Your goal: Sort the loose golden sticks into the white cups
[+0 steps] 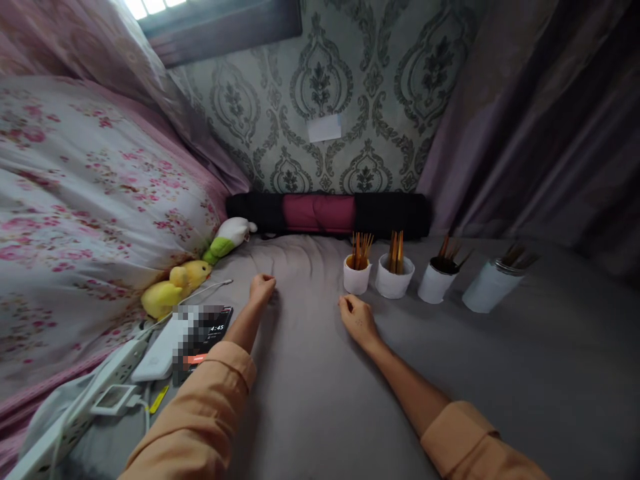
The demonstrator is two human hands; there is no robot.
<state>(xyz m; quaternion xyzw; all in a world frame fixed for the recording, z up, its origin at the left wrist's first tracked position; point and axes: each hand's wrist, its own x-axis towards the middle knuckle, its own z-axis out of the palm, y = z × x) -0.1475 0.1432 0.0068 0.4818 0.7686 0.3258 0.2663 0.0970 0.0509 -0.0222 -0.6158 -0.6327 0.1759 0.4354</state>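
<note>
My left hand [262, 288] rests on the grey sheet [305, 373] with its fingers curled shut, and nothing shows in it. Loosely closed, my right hand [358, 319] lies just in front of the nearest cup, touching no cup that I can see. Several white-wrapped containers stand in a row to the right: a small cup [356, 281], a wider cup [395, 284], a dark-mouthed cup [434, 286] and a taller jar [486, 291]. Thin brown and orange sticks [397, 252] poke up from each one.
A power strip [120, 357], a white power bank [161, 347] and a phone [215, 330] lie left of my left arm. Yellow plush toys [163, 298] and a white-green plush [230, 239] sit beyond. A black-and-maroon roll [319, 213] lies along the wall.
</note>
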